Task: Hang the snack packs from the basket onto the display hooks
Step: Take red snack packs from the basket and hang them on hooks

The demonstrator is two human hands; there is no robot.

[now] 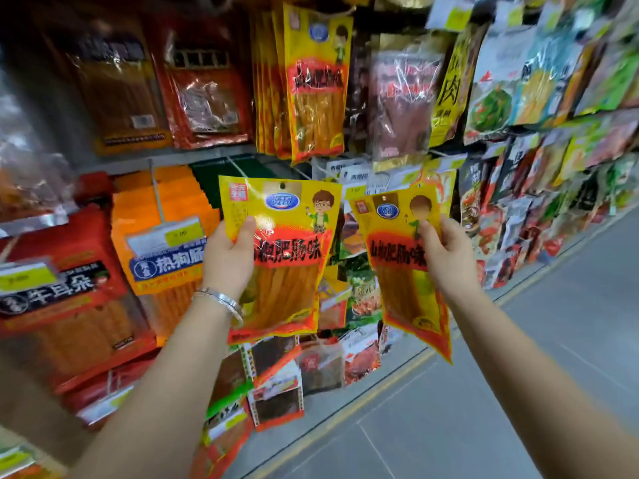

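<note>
My left hand (228, 257) grips a yellow and red snack pack (290, 271) by its left side, held upright in front of the display. My right hand (447, 257) grips a second, matching snack pack (397, 264) by its right edge, tilted a little. Both packs have a hang hole at the top. Directly above them a row of the same yellow packs (316, 84) hangs on a display hook. No basket is in view.
Hooks full of other snack packs cover the wall: orange packs (162, 243) and red packs (58, 285) at left, green and mixed packs (553, 98) at right. A price tag (173, 233) sticks out at left. Grey aisle floor (518, 392) lies at lower right.
</note>
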